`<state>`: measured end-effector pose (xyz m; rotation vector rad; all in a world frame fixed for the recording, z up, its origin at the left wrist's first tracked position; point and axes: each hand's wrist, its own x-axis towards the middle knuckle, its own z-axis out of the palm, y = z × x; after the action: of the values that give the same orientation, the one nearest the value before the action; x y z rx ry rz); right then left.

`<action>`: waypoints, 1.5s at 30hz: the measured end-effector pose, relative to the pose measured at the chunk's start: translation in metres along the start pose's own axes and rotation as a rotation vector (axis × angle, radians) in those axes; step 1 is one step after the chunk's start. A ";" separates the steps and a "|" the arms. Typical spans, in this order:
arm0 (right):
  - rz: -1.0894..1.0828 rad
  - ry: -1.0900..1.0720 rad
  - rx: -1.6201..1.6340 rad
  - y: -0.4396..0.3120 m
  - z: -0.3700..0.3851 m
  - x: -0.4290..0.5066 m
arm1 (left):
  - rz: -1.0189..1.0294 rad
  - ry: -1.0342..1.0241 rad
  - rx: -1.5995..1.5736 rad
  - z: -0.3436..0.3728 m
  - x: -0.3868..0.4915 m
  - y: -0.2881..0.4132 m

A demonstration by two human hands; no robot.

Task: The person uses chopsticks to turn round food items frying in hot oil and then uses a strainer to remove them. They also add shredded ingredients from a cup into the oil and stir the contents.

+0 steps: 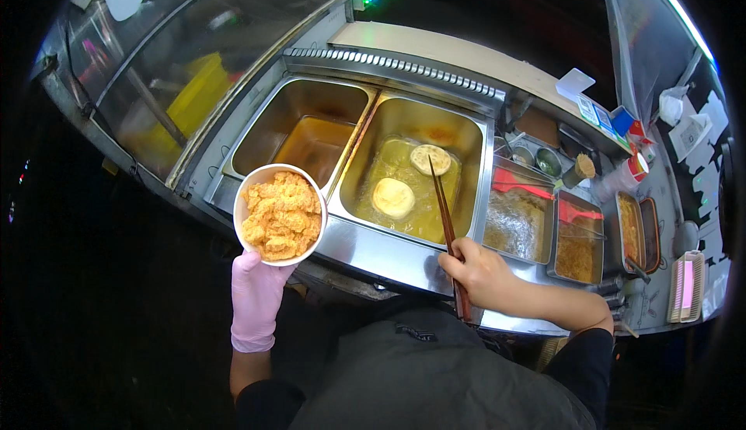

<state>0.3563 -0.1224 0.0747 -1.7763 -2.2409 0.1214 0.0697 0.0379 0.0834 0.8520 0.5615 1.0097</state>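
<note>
In a pink glove, my left hand (255, 304) holds a white round tub (238, 211) from below, in front of the fryer. Breaded fried pieces (282, 217) fill it to the rim. My right hand (481, 272), ungloved, grips long brown chopsticks (444, 214). Their tips meet the farther of two round flatbreads (422, 159), which is browned in spots. A paler, puffed flatbread (393, 198) floats nearer to me. Both lie in bubbling oil (376, 162) in the right-hand fryer tank (475, 138).
The left tank (250, 129) holds darker, still oil. To the right stand metal trays of sauce (516, 220) and seasoning (577, 255) with red-handled brushes (510, 184). Behind them are small bowls (548, 162) and a cup of wooden sticks (579, 170). A plastic basket (686, 287) sits far right.
</note>
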 end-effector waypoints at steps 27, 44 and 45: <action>0.482 0.828 0.759 0.176 -0.067 0.016 | 0.017 0.018 -0.016 -0.015 -0.013 0.009; 0.455 0.614 0.937 0.111 -0.048 -0.008 | -0.227 -0.330 0.164 0.038 0.115 -0.017; 0.366 0.574 0.755 0.105 -0.056 -0.013 | -0.244 -0.311 0.221 0.042 0.126 -0.024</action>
<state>0.4723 -0.1153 0.1014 -1.5003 -1.2217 0.4082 0.1688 0.1295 0.0840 1.0846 0.5007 0.5851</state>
